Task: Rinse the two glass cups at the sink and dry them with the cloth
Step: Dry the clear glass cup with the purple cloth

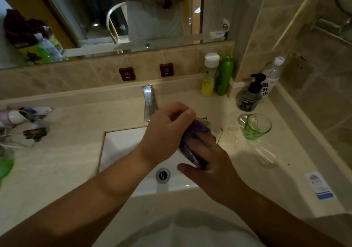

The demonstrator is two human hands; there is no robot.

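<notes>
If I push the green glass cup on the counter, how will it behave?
The green transparent glass cup stands upright near the counter corner; it looks tall and narrow-based, so it may tip. It appears to be glass, probably fragile. The counter seems smooth, so it may slide.

A bathroom, likely in a hotel or home: a white sink [122, 144] set in a beige stone counter [57, 163], a chrome tap [149, 102] beneath hot and cold wall buttons [127, 74], a wide mirror [114, 18], tiled walls [266, 28], and toiletry bottles [217, 75] in the corner.
</notes>
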